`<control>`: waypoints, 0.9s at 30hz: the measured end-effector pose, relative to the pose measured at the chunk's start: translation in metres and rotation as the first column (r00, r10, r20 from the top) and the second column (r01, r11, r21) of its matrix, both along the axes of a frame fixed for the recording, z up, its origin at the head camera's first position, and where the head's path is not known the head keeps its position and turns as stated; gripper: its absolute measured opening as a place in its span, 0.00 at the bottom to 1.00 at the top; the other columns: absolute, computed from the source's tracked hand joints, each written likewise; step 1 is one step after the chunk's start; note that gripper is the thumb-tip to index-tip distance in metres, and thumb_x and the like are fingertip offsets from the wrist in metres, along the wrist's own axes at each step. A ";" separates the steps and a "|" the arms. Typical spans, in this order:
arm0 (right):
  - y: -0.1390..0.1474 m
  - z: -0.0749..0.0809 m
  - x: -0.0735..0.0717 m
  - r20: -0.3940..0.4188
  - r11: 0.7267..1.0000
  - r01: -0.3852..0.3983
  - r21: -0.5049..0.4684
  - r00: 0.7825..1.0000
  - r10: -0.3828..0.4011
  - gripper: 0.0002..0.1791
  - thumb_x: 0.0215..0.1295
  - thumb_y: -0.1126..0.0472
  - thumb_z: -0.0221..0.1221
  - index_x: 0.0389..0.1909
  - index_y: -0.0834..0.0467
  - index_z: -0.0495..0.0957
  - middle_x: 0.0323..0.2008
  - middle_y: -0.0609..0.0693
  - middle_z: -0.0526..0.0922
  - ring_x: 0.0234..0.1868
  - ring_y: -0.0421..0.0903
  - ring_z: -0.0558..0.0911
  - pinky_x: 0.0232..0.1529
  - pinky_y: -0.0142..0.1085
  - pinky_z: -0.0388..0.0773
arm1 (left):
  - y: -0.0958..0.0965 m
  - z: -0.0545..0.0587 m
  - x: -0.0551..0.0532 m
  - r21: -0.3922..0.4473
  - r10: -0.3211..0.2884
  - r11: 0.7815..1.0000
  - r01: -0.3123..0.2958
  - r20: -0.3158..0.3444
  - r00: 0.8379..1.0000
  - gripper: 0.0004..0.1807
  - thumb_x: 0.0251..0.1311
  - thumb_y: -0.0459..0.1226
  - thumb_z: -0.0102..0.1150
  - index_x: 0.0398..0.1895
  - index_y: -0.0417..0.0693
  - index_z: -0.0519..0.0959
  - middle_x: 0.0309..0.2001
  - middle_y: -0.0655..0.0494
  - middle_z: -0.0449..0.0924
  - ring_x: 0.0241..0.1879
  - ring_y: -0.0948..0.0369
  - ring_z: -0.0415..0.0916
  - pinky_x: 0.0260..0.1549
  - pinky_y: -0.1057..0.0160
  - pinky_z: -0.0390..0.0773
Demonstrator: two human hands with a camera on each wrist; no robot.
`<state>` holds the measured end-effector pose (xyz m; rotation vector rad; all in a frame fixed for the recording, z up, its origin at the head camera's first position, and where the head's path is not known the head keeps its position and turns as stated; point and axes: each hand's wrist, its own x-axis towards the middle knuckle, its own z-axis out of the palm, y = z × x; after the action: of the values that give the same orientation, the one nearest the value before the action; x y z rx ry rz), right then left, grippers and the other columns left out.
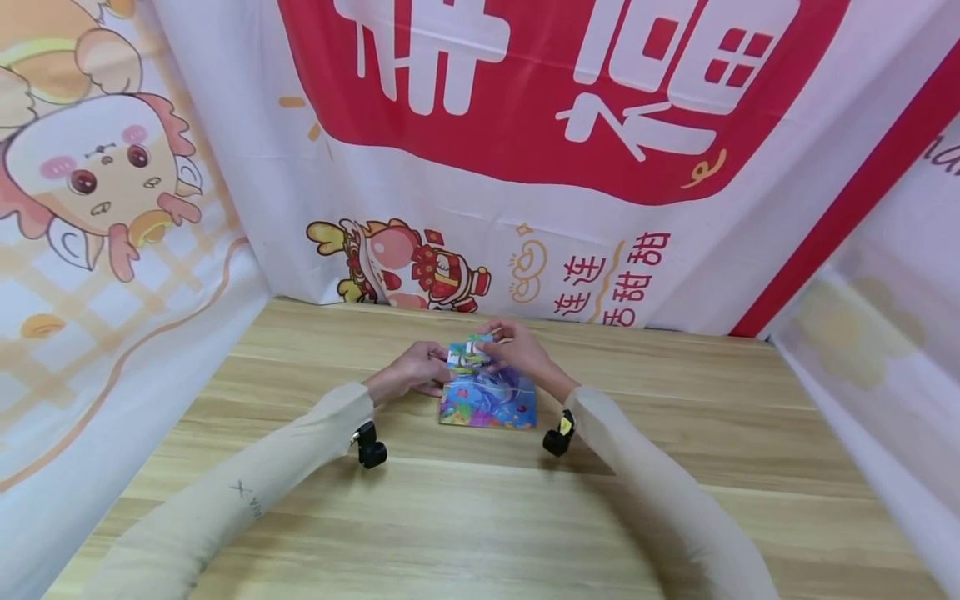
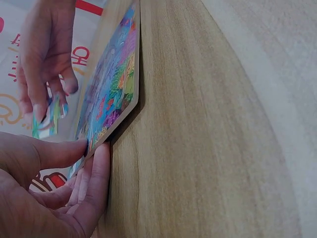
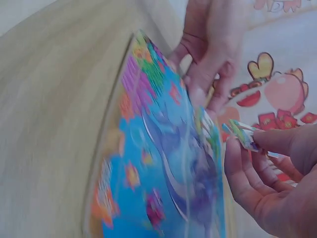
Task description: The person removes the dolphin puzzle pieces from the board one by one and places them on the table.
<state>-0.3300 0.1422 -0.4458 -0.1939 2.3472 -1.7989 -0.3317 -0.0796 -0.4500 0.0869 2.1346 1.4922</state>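
Observation:
A sea-scene jigsaw puzzle (image 1: 489, 404) with a dolphin and bright coral lies in its thin board on the table. My left hand (image 1: 417, 367) grips the board at its left edge, thumb on the picture side and fingers at the edge, as the left wrist view shows. Over the far part of the picture, my right hand (image 1: 527, 355) pinches a small puzzle piece (image 3: 241, 134) between thumb and fingers. In the right wrist view this piece is raised off the board, close beside the far edge. Green and white show on its printed face.
The wood-grain table (image 1: 480, 517) stretches around the board on every side. Behind it hangs a printed cloth (image 1: 525, 217) in red and white, its foot close past both hands. Another cartoon-printed cloth (image 1: 112, 275) stands along the left side.

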 end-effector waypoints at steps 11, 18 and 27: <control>0.065 0.003 0.005 0.071 0.994 0.016 0.109 0.997 -0.024 0.17 0.72 0.62 0.66 0.55 0.65 0.76 0.40 0.54 0.82 0.30 0.46 0.85 0.34 0.41 0.92 | 0.000 -0.003 0.000 0.008 0.006 1.000 -0.006 0.010 1.000 0.25 0.66 0.25 0.64 0.65 0.30 0.71 0.52 0.38 0.80 0.42 0.53 0.84 0.38 0.61 0.93; 0.107 -0.002 0.013 0.128 0.999 -0.015 0.036 0.992 0.010 0.19 0.76 0.66 0.60 0.62 0.71 0.71 0.41 0.57 0.85 0.32 0.46 0.88 0.34 0.36 0.91 | 0.002 -0.001 0.003 0.003 0.016 1.000 -0.016 0.004 1.000 0.24 0.66 0.25 0.63 0.64 0.31 0.70 0.51 0.39 0.79 0.40 0.55 0.82 0.37 0.63 0.93; 0.132 -0.006 0.024 0.165 0.992 0.042 0.118 0.984 -0.062 0.15 0.76 0.67 0.60 0.55 0.71 0.72 0.40 0.59 0.83 0.31 0.46 0.87 0.34 0.37 0.92 | 0.002 -0.001 0.002 -0.008 0.010 1.000 -0.010 0.014 1.000 0.25 0.67 0.26 0.63 0.65 0.31 0.70 0.52 0.39 0.79 0.41 0.55 0.83 0.38 0.63 0.93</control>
<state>-0.3063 0.2741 -0.4517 0.0345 2.3461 -1.6263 -0.3301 -0.0779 -0.4507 0.0628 2.1326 1.4859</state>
